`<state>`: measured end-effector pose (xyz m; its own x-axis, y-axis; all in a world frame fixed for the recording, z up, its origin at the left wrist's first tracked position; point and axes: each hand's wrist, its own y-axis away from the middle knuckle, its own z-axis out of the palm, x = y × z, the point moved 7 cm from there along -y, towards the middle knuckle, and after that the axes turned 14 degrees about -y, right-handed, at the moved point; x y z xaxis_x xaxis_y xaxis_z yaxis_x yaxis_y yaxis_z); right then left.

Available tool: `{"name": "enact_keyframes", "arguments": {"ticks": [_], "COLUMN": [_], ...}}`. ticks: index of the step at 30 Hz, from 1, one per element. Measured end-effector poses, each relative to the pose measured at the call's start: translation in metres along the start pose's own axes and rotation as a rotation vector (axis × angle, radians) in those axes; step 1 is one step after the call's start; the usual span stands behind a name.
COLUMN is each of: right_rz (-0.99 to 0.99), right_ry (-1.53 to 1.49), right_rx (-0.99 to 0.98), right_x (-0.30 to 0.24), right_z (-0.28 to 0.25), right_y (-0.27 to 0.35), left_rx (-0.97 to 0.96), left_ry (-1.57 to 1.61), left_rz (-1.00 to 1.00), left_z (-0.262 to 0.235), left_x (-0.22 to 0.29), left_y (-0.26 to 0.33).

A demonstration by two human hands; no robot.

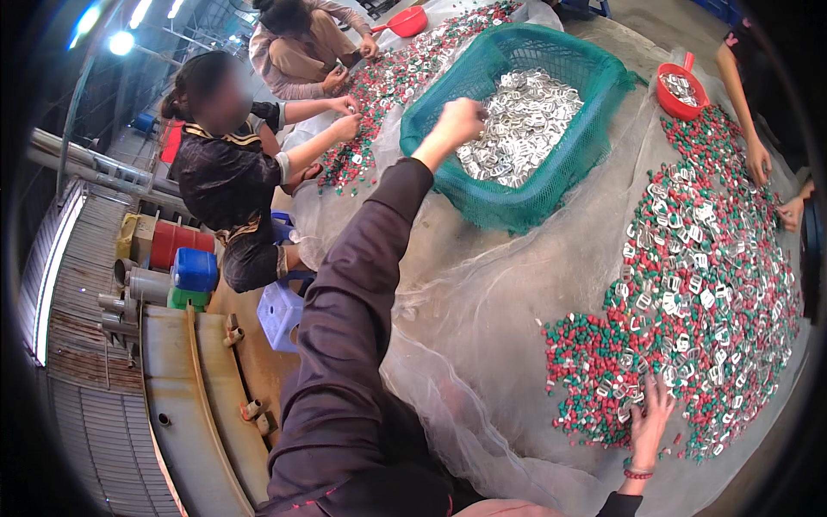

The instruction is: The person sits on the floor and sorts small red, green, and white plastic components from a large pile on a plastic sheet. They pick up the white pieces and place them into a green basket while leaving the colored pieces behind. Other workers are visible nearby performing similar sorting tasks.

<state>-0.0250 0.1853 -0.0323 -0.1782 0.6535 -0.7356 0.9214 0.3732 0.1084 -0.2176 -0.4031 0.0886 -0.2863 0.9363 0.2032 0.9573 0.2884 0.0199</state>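
My left hand (462, 122) reaches over the near-left side of a basket (513, 207) lined with green netting. Its fingers are curled, and whatever they hold, if anything, is hidden. White slotted buckles (527, 121) lie heaped inside the basket. Lower right, my right hand (652, 415), with a red bead bracelet at the wrist, rests on the near edge of a spread pile. Its fingers are apart, touching the small red and green pieces (586, 366). More white buckles (689, 276) are scattered through that pile.
Clear plastic sheeting (482, 302) lies under everything. Two people (228, 164) (301, 43) sort another pile at the upper left; a third person's hands (760, 164) touch the right pile. A red scoop (680, 93) holds buckles; another red scoop (407, 22) is farther back. A pale stool (280, 316) stands left.
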Motion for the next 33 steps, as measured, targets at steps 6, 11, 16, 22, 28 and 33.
{"name": "enact_keyframes", "arguments": {"ticks": [6, 11, 16, 22, 28, 33], "right_rz": [0.069, 0.464, 0.571, 0.554, 0.501, 0.680], "right_ry": [-0.037, -0.568, -0.944, -1.023, -1.327, -1.579], "right_rx": [0.126, 0.401, 0.679, 0.772, 0.625, 0.856], "right_x": [0.018, 0.072, 0.103, 0.093, 0.098, 0.134], "right_z": [0.016, -0.018, -0.052, -0.057, -0.063, -0.069], "right_y": [-0.007, 0.015, 0.042, 0.042, 0.052, 0.084], "left_rx": [0.107, 0.047, 0.162, 0.186, 0.136, 0.011], "left_ry": [-0.210, -0.415, -0.456, -0.644, -0.632, -0.412], "left_rz": [-0.157, -0.123, -0.045, 0.199, 0.187, 0.122], "left_z": [0.059, 0.100, 0.105, 0.102, 0.102, 0.109], "left_x": [-0.104, -0.125, -0.125, -0.083, -0.089, -0.115], "left_y": [-0.052, -0.095, -0.100, -0.079, -0.073, -0.087]}}
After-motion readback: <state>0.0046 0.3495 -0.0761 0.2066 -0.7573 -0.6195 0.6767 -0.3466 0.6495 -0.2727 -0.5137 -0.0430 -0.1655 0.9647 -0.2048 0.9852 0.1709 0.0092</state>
